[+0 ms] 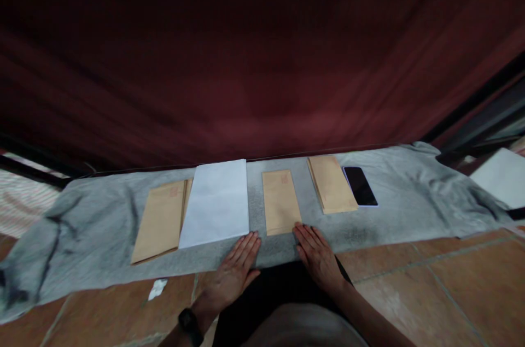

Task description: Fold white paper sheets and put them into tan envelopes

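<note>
My left hand (pixel 240 265) lies flat on the grey cloth with fingers stretched, its fingertips at the lower right corner of a stack of white paper (pixel 217 202). My right hand (pixel 315 254) is also flat, fingertips touching the lower right corner of a single brown envelope (pixel 281 202) with a faint red stamp. Left of the paper lies a pile of brown envelopes (pixel 159 221), partly fanned. Another pile of brown envelopes (pixel 333 186) rests to the right of the single one. Neither hand grips anything.
A grey cloth (pixel 410 194) covers the low, long surface. A phone (pixel 361 187) lies beside the right envelope pile. Behind hangs a dark red curtain (pixel 262 74). A crumpled white scrap (pixel 157 288) is on the tiled floor (pixel 451 281). A white object (pixel 502 177) stands at far right.
</note>
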`<action>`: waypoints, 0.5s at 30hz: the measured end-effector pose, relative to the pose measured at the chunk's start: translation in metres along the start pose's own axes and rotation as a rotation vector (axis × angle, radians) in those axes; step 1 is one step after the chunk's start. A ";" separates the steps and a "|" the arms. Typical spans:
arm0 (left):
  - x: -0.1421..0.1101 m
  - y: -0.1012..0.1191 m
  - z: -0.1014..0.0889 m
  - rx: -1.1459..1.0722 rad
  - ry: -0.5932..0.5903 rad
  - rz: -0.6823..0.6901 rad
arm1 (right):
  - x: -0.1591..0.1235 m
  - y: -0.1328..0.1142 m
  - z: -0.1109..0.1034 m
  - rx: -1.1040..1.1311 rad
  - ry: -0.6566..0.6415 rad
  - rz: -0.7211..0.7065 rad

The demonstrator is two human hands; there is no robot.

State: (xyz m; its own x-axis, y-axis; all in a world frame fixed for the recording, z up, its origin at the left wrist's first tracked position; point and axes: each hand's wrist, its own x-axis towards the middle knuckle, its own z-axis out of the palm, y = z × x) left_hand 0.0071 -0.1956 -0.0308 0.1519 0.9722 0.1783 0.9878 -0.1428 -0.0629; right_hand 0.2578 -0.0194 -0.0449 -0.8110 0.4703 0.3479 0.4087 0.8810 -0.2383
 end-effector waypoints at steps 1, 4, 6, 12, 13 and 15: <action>-0.005 -0.001 0.000 0.018 0.010 -0.005 | 0.000 0.000 0.000 -0.003 -0.003 -0.002; -0.022 -0.008 -0.004 0.073 0.049 -0.008 | 0.000 0.000 0.001 -0.011 0.001 -0.003; -0.034 -0.015 -0.010 0.091 0.077 0.013 | 0.000 0.000 0.001 -0.017 0.005 -0.005; -0.081 -0.032 -0.035 0.008 0.093 0.095 | -0.001 0.001 0.001 -0.029 -0.002 -0.019; -0.088 -0.033 -0.037 -0.009 0.095 0.067 | -0.001 0.001 0.002 -0.032 0.000 -0.019; -0.099 -0.032 -0.036 -0.017 0.103 0.017 | -0.002 0.001 0.004 -0.038 0.002 -0.018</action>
State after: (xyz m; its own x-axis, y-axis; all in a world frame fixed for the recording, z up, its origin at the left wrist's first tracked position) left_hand -0.0385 -0.2943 -0.0112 0.1709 0.9455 0.2772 0.9853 -0.1634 -0.0503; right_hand 0.2581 -0.0191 -0.0491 -0.8173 0.4547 0.3539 0.4098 0.8905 -0.1976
